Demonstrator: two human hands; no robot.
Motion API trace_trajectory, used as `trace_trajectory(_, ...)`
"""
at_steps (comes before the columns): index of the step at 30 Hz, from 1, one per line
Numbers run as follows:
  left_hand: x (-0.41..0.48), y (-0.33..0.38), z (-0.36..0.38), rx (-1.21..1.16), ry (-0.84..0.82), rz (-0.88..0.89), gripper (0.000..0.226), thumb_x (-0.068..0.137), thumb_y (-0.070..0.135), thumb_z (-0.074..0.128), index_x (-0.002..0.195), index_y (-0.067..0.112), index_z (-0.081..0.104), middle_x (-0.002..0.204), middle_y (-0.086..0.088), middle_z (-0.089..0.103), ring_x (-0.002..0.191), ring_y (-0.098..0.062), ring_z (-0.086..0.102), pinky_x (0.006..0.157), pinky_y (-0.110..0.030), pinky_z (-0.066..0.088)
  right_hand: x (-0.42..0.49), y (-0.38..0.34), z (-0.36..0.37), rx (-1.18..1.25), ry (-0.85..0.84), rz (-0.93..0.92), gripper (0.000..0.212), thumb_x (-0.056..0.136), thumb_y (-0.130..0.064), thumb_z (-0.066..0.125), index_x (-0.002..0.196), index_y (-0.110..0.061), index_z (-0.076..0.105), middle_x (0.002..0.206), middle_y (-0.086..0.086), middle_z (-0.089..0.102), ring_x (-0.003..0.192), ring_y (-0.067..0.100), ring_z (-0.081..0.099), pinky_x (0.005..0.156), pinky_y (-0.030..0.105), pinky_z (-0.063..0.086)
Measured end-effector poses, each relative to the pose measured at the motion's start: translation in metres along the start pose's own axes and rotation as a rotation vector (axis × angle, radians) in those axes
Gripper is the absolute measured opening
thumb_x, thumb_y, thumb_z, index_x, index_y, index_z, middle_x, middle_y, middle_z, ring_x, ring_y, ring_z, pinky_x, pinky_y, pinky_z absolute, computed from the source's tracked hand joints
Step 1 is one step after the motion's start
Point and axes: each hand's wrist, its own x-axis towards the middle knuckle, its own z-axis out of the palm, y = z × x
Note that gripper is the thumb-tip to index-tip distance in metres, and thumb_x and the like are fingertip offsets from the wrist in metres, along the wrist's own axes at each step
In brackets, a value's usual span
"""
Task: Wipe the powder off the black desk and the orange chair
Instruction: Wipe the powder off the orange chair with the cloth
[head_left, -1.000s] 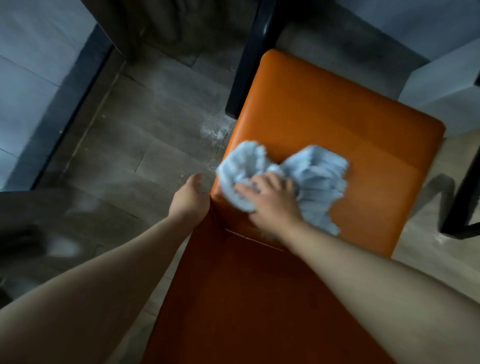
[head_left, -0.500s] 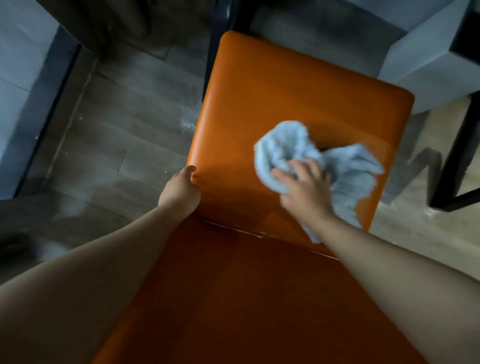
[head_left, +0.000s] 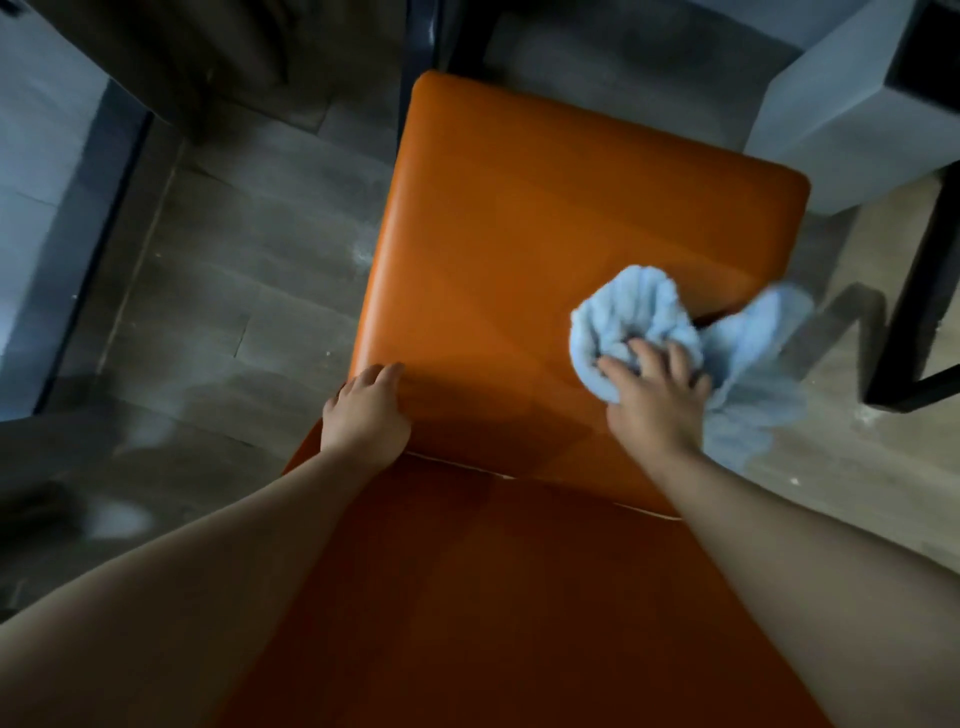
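On the orange chair (head_left: 545, 234), toward the seat's right edge, the right hand (head_left: 655, 400) presses a crumpled light blue cloth (head_left: 644, 322) flat against the upholstery, fingers spread over it rather than curled around it. Part of the cloth spills past the chair's right edge, and that trailing end is smeared by motion blur, so its outline is unclear. At the chair's near left corner, the left hand (head_left: 366, 415) grips the seat edge, its fingers on the cushion and its thumb out of sight. Nearer the camera, the chair's back sits in deep shadow and is cut off by the picture's bottom edge. Faint pale specks mark the floor (head_left: 234, 312) just left of the chair. Beyond the chair's far edge, a dark frame leg (head_left: 415, 67) rises out of view; the desk's top cannot be made out.
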Motion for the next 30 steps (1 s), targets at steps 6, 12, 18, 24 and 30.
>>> trace_trajectory(6,0.000,0.008,0.000,0.019,0.131,-0.020,0.058,0.087,0.015,0.046,0.143,0.025,0.032,0.153,-0.002,0.024,0.143,-0.027,0.011,0.112,-0.048,0.020,-0.025,-0.079,0.035,0.061,-0.299,-0.620,0.049,0.080,-0.023,0.061,0.125,-0.038,0.056,0.149,-0.003,0.034,0.139,0.026,0.023,0.104,0.049,0.021)
trace_trajectory(12,-0.003,0.024,0.011,0.081,0.061,0.037,0.062,0.089,0.019,0.047,0.146,0.024,0.023,0.155,-0.001,0.018,0.144,-0.024,0.008,0.113,-0.049,0.020,-0.014,0.005,0.040,-0.043,-0.292,-0.264,0.067,0.079,-0.049,0.061,0.138,-0.053,0.030,0.156,-0.014,0.014,0.143,0.018,0.006,0.106,0.055,0.016)
trace_trajectory(18,-0.006,0.059,0.027,0.140,0.001,0.112,0.066,0.091,0.021,0.045,0.149,0.027,0.014,0.159,0.001,0.006,0.146,-0.024,-0.003,0.115,-0.047,0.011,-0.012,0.052,0.022,0.337,-0.020,0.538,0.060,0.081,-0.028,0.063,0.138,-0.034,0.044,0.154,0.001,0.023,0.137,0.036,0.020,0.100,0.050,0.036)
trace_trajectory(24,-0.008,0.091,0.039,0.174,0.031,0.121,0.063,0.090,0.029,0.047,0.147,0.027,0.020,0.156,0.003,0.012,0.146,-0.022,-0.002,0.114,-0.047,0.013,-0.025,-0.002,0.039,0.174,-0.198,-0.350,0.054,0.082,-0.038,0.059,0.132,-0.049,0.042,0.153,-0.012,0.023,0.142,0.020,0.008,0.104,0.051,0.021)
trace_trajectory(30,-0.006,0.105,0.051,0.251,-0.045,0.170,0.070,0.092,0.025,0.048,0.150,0.027,0.009,0.159,-0.003,0.001,0.146,-0.024,-0.004,0.115,-0.046,0.013,-0.020,0.132,0.027,0.176,-0.086,0.459,0.062,0.083,-0.029,0.062,0.140,-0.030,0.036,0.149,0.010,0.027,0.130,0.040,0.029,0.095,0.046,0.036)
